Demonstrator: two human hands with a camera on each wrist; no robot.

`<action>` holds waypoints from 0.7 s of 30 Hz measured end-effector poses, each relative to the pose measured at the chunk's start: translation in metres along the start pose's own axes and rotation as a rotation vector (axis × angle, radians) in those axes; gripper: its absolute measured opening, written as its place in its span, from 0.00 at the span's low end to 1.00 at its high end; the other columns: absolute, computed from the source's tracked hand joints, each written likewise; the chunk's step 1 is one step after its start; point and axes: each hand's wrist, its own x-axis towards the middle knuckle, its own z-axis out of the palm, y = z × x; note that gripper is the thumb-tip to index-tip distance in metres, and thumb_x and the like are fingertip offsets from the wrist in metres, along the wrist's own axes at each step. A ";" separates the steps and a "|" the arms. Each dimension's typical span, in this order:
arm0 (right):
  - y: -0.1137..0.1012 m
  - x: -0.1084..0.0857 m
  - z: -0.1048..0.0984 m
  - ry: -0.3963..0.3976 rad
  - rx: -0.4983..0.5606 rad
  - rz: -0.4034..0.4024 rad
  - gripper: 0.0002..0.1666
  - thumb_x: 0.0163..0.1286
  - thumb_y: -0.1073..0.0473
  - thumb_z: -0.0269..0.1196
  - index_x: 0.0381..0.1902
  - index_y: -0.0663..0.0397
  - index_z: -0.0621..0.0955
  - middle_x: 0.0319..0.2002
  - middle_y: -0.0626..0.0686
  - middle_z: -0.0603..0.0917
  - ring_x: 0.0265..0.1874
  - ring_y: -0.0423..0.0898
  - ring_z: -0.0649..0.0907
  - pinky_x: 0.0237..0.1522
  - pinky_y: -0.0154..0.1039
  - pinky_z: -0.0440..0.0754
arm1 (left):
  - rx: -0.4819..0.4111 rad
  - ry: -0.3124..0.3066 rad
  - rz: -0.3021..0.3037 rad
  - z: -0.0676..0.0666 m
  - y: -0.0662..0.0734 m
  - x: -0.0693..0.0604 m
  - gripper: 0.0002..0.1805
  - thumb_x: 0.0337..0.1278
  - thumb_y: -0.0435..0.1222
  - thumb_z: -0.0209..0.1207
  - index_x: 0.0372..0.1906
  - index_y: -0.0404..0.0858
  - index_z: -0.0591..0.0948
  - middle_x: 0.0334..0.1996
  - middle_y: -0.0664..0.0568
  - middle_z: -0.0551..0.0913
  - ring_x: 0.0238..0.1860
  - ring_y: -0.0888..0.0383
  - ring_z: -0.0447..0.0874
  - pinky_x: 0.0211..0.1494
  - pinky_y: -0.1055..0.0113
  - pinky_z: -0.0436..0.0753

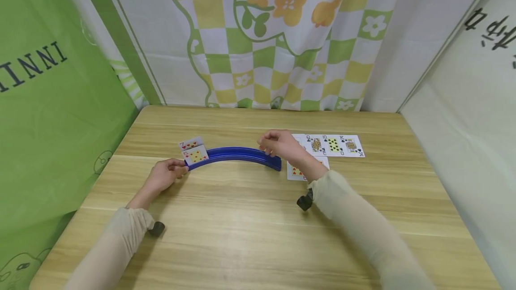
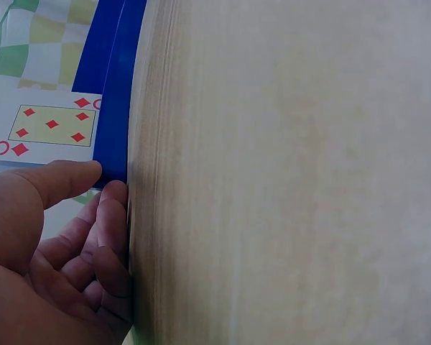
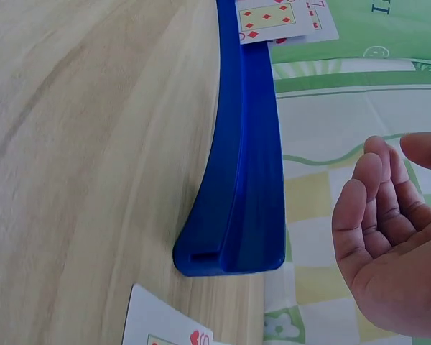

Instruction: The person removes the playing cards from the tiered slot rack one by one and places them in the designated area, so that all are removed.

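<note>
A curved blue card holder [image 1: 238, 152] lies across the middle of the table. Two playing cards stand in its left end: a five of diamonds [image 1: 196, 155] in front and a seven of hearts [image 1: 191, 143] behind. My left hand [image 1: 164, 174] pinches the holder's left tip, thumb and a finger at its edge, as the left wrist view shows. Above the right end hovers my right hand [image 1: 282, 146], its fingers loosely bent. In the right wrist view that hand [image 3: 391, 237] has nothing between thumb and fingers and is apart from the holder.
Right of the holder lies a row of face-up cards, among them a queen [image 1: 316, 145], a ten [image 1: 333, 145] and a king [image 1: 352, 146]. A red-heart card [image 1: 296, 174] lies nearer, partly hidden by the right wrist. Curtains stand behind the wooden table [image 1: 225, 227].
</note>
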 end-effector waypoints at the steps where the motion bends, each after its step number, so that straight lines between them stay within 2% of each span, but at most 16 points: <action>1: 0.000 0.001 0.001 -0.002 0.002 0.002 0.21 0.75 0.51 0.58 0.53 0.63 0.80 0.41 0.57 0.86 0.36 0.48 0.80 0.43 0.42 0.81 | 0.002 -0.001 -0.001 0.000 0.000 0.000 0.22 0.69 0.43 0.58 0.57 0.31 0.78 0.48 0.36 0.86 0.39 0.55 0.84 0.35 0.69 0.79; 13: -0.003 0.011 0.019 0.000 -0.012 -0.019 0.16 0.74 0.53 0.58 0.50 0.58 0.83 0.42 0.61 0.87 0.36 0.48 0.83 0.43 0.44 0.84 | 0.009 -0.001 -0.008 0.000 0.000 0.000 0.21 0.69 0.43 0.59 0.57 0.31 0.79 0.48 0.37 0.86 0.38 0.55 0.84 0.35 0.69 0.79; 21: -0.006 0.018 0.033 0.001 0.016 -0.036 0.15 0.73 0.56 0.59 0.48 0.61 0.83 0.38 0.57 0.88 0.34 0.49 0.83 0.42 0.44 0.84 | 0.015 0.005 0.003 -0.001 -0.002 0.002 0.21 0.69 0.43 0.59 0.57 0.31 0.79 0.47 0.37 0.86 0.38 0.56 0.84 0.35 0.69 0.79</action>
